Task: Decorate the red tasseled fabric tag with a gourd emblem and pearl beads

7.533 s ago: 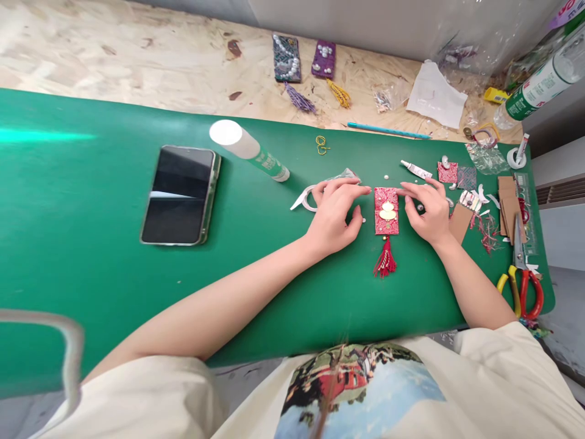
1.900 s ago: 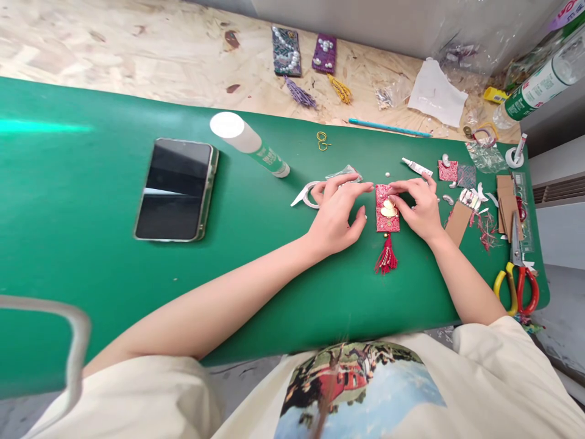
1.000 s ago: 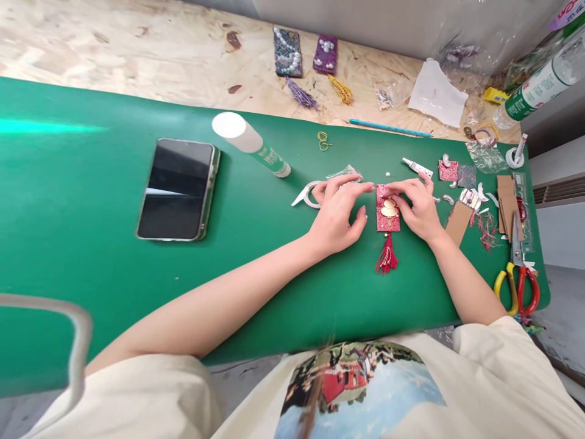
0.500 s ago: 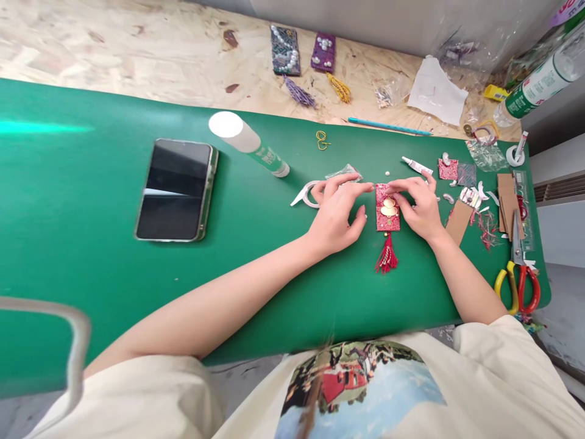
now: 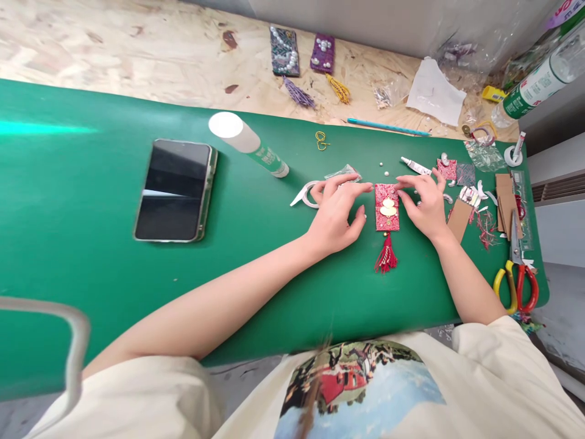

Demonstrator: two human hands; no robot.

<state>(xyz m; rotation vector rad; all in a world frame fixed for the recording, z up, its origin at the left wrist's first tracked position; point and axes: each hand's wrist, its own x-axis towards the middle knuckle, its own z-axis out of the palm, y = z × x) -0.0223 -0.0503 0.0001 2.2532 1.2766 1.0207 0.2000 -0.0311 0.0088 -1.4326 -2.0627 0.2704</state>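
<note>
A red patterned rectangular fabric piece (image 5: 381, 210) lies flat on the green mat, with gold ornaments (image 5: 388, 207) at its middle and a red tassel (image 5: 386, 255) at its lower end. To its left rests my left hand (image 5: 337, 213), fingers spread, the index tip close to the upper left edge and nothing held. My right hand (image 5: 424, 202) is at the upper right edge, thumb and index slightly apart; no object shows between them. Two small white beads (image 5: 386, 174) lie just above the fabric piece. A roll of white tape (image 5: 311, 194) is partly behind my left fingers.
A phone (image 5: 176, 190) and a glue stick (image 5: 251, 145) lie to the left. On the right are scissors (image 5: 515, 268), cardboard strips (image 5: 505, 204), a small white tube (image 5: 415, 165) and scraps. Two tasselled pieces (image 5: 323, 53) lie on the board behind, near a blue pencil (image 5: 388, 126).
My right hand has moved right, off the fabric piece's upper part to its edge, uncovering that corner. A second white bead now shows above the piece. My left hand has stayed put.
</note>
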